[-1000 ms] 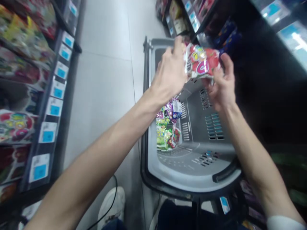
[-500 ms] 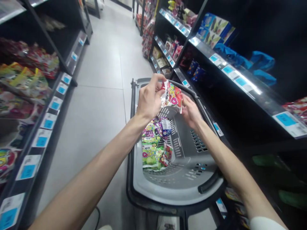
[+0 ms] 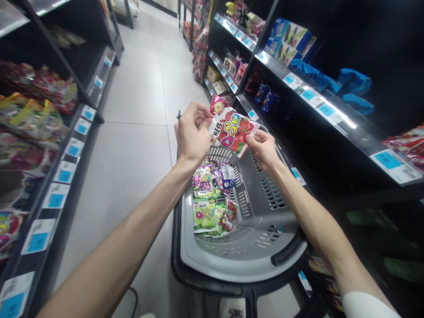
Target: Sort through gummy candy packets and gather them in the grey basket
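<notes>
Above the grey shopping basket [image 3: 255,196], a red and white bag of gummy candy [image 3: 232,130] is stretched out flat, its printed front turned up. My left hand [image 3: 194,132] pinches the bag's left edge with curled fingers. At the opposite end, my right hand [image 3: 263,148] grips the right edge between thumb and fingers. On the left side of the basket's floor lie a green candy bag [image 3: 204,215], purple candy bags [image 3: 202,177] and a small dark red packet [image 3: 231,214].
A black shelf with price tags [image 3: 64,171] and candy bags [image 3: 33,115] runs along the left. Shelving on the right [image 3: 351,128] stands close to the basket and holds blue packages [image 3: 354,84]. A grey tiled aisle [image 3: 139,84] stretches ahead.
The candy bag has been opened out flatter, showing more of its front and a red upper corner. My left hand has shifted left, away from my right hand.
</notes>
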Motion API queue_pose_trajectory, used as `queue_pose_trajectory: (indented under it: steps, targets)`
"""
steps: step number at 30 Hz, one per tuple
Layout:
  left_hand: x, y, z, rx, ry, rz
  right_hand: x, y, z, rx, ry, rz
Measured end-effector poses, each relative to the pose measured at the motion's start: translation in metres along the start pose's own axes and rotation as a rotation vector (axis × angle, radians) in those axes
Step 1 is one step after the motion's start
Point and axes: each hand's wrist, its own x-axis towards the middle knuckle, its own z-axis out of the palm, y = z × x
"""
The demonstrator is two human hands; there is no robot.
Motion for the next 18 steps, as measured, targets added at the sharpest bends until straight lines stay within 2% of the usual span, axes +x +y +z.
queue_pose_trajectory:
  steps: [6, 12, 15, 18]
  targets:
    - [0.001, -0.008, -0.001, -0.007, 0.02, -0.04, -0.003, 0.0, 0.005, -0.038, 0.001, 0.028]
    - [0.0, -0.006, -0.003, 0.013, 0.061, -0.018, -0.014, -0.006, 0.017, -0.006, 0.007, 0.06]
    - [0.0, -0.003, -0.004, 0.013, 0.065, 0.005, -0.017, -0.008, 0.021, -0.001, -0.043, 0.062]
    - [-0.001, -0.001, -0.004, 0.005, 0.043, 0.027, -0.021, -0.008, 0.024, -0.088, -0.17, 0.097]
